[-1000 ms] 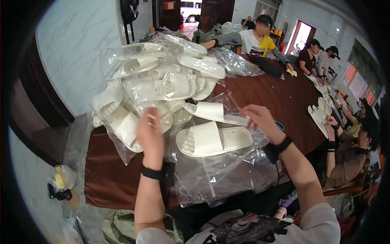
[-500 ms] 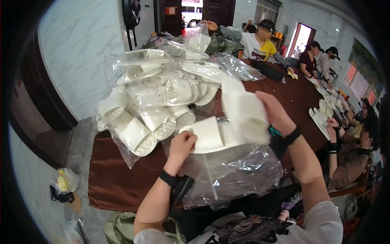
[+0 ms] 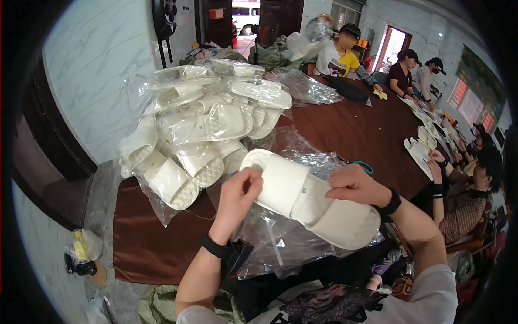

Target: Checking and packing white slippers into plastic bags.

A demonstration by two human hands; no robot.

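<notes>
Well, leftmost I see a heap of bagged slippers [image 3: 226, 121] on the brown cloth [image 3: 156, 232]. Right of it, the left hand [image 3: 236, 197] pinches the near edge of a white slipper [image 3: 286, 183] beside its strap, thumb against bent fingers. I judge the step in hand to be lining up a pair; the next move would call for steady grips and an even overlap. The white slipper is between the hands, over a clear bag [image 3: 264, 245], its long axis slanting from upper left to lower right, open toe to the upper left. Further right, a second slipper [image 3: 348, 224] covers its heel on much the same slant; I can't tell that one's toe direction. Rightmost, the right hand [image 3: 359, 186] has its fingers curled together, thumb at the second slipper's upper edge; whether they pinch it I can't tell.
</notes>
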